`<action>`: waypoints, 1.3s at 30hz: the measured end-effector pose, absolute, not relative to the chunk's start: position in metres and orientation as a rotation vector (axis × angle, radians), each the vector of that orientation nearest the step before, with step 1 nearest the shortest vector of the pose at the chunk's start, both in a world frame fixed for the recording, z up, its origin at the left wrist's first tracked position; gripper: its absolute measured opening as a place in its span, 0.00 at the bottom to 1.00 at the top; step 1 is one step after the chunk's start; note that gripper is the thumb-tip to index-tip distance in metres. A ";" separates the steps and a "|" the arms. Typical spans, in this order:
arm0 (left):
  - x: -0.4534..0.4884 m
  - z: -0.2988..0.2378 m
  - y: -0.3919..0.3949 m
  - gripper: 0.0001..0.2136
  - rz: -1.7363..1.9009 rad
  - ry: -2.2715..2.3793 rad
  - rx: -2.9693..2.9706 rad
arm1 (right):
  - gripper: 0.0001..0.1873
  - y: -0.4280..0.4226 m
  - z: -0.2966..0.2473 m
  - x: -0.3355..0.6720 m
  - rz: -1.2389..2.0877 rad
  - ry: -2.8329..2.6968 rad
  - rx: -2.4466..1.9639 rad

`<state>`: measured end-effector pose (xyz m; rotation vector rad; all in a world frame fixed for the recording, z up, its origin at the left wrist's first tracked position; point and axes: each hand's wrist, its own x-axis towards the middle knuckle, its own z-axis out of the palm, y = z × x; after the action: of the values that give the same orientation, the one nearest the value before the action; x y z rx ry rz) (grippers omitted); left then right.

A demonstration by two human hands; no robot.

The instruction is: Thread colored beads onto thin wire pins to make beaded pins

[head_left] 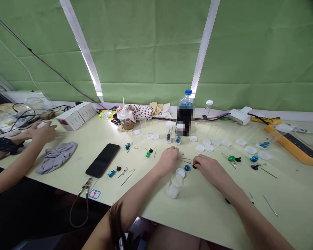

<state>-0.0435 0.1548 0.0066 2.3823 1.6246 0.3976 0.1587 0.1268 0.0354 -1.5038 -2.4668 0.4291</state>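
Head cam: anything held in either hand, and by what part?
Nothing visibly held. The left hand sits fingers-down beside thin metal wires; the right hand has fingertips at a small black part, but whether they grip it cannot be told.

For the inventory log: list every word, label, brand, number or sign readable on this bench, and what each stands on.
No text can be read in full.
Bottle with the blue cap: label pixelated, unreadable.
White cartons: small red patches, print too small to read.
Yellow card: print too small to read.
Sticker: a red sign inside a blue outline, no legible words.
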 end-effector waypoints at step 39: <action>-0.039 0.022 0.144 0.15 0.953 0.878 1.274 | 0.10 0.132 0.039 0.159 0.706 -2.011 -1.406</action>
<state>-0.0385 0.1439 0.0221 1.2744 0.8775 0.9530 0.1593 0.1321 0.0392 -1.4064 -2.0113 0.7064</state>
